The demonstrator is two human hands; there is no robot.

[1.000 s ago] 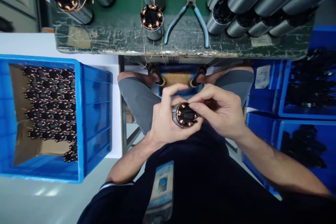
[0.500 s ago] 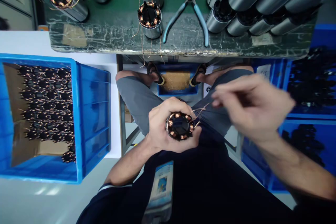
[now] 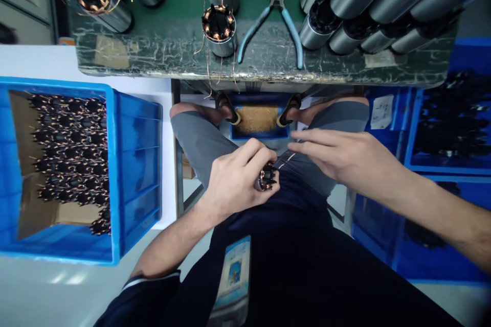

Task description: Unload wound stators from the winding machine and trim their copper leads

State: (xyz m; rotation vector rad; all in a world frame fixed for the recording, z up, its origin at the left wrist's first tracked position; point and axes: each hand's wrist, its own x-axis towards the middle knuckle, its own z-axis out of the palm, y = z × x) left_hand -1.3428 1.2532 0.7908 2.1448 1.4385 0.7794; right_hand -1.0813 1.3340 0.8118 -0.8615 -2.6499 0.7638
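My left hand (image 3: 241, 173) is wrapped round a motor stator (image 3: 266, 178), which is tilted so that its black, copper-wound end points right. Most of its body is hidden by my fingers. A thin copper wire (image 3: 286, 161) runs up and right from the stator to my right hand (image 3: 337, 156). The fingers there are long and close together, with the wire between their tips; the thumb is mostly hidden. On the bench (image 3: 161, 56) ahead, blue-handled cutting pliers (image 3: 278, 20) lie with their handles apart. A wound stator (image 3: 219, 30) stands left of them, its loose wires hanging over the edge.
More wound stators (image 3: 97, 2) stand at the bench's back left, and several metal cylinders with black ends (image 3: 320, 23) at its right. A blue crate (image 3: 138, 158) of wound cores is at my left; blue bins (image 3: 383, 245) are at my right. A blue tray (image 3: 261, 136) lies between my feet.
My left hand has turned the stator from facing up to facing right. My right hand has moved left and its curled fingers have straightened, close to the stator.
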